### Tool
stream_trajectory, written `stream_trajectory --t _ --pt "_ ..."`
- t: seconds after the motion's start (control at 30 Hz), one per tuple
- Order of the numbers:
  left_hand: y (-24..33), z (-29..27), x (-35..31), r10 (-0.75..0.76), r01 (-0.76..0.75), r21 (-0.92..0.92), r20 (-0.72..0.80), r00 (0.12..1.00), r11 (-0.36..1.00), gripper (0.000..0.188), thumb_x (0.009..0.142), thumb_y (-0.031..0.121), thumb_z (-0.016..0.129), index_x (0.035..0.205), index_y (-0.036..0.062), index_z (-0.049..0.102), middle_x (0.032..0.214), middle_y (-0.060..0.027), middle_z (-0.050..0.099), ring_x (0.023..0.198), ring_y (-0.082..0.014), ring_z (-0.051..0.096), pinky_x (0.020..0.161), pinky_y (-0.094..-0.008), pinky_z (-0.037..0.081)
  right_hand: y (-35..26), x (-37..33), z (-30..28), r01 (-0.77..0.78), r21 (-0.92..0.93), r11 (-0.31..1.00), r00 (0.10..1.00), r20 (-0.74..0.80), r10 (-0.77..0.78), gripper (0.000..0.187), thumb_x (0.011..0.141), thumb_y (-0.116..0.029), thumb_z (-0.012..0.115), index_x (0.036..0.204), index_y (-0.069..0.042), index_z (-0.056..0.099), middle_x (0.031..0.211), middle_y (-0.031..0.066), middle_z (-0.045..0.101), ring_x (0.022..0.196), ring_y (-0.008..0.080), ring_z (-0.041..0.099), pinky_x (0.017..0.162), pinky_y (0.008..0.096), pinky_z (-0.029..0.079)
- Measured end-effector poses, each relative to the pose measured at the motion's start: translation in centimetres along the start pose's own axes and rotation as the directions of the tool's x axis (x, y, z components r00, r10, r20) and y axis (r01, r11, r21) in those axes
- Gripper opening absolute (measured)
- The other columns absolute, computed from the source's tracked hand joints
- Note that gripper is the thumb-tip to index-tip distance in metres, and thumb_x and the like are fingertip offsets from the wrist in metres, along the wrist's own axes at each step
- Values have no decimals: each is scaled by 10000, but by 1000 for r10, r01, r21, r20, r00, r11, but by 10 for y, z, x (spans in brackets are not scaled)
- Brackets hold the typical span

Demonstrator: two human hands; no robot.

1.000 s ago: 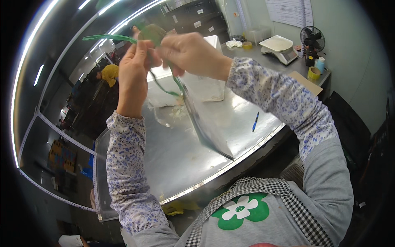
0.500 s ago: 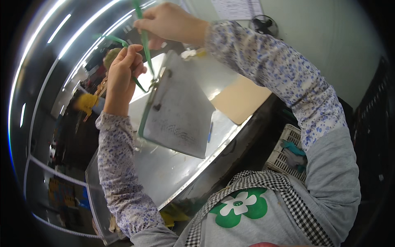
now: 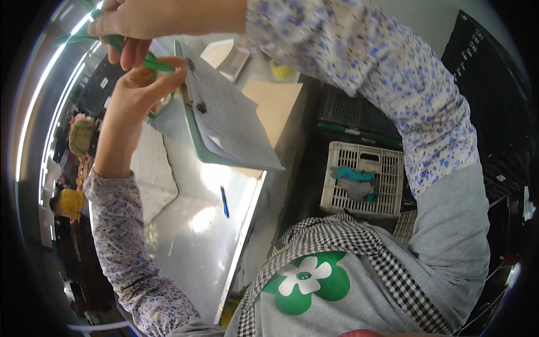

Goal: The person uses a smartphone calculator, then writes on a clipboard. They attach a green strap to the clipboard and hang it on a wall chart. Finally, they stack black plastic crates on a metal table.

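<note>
The left hand (image 3: 135, 92) and right hand (image 3: 130, 28), close together, both pinch a green strap (image 3: 158, 64).
They are by the top left of the clipboard (image 3: 197, 140), which is up over the shiny table (image 3: 185, 241). Papers (image 3: 230, 112) are on the clipboard. A blue pen (image 3: 224, 202) lies below it; a white crate (image 3: 388, 191) is to its right.
</note>
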State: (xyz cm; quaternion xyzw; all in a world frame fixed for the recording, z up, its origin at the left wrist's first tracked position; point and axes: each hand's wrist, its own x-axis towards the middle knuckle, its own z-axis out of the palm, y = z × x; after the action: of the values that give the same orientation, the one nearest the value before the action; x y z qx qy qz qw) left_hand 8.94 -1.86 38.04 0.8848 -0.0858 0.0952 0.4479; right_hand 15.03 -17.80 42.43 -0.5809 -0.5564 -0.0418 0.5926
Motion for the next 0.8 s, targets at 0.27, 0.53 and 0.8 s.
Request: stream_trajectory --t 0.27,0.53,0.8 --pt "-12 -18 60 -8 23 -104 147 989 994 126 863 83 662 952 4 701 837 -17 665 745 -74 574 733 -218 448 4 -1 -69 -35 -115 993 974 -227 8 318 977 -270 504 866 11 605 757 77 666 558 126 630 542 245 522" --pt "-55 -46 81 -3 15 -45 262 965 999 164 875 79 666 1026 18 687 848 -5 640 767 -57 548 705 -216 443 44 -6 -74 25 13 1000 925 -379 -18 301 991 -265 507 831 -21 581 712 53 650 507 86 593 513 221 505" --pt "-47 -69 146 -103 172 -375 197 975 911 471 1031 421 355 959 7 566 720 -9 468 686 -158 497 636 -294 434 68 45 -101 -58 18 998 964 -260 60 304 983 -279 530 853 -12 593 727 62 663 533 86 620 539 211 528"
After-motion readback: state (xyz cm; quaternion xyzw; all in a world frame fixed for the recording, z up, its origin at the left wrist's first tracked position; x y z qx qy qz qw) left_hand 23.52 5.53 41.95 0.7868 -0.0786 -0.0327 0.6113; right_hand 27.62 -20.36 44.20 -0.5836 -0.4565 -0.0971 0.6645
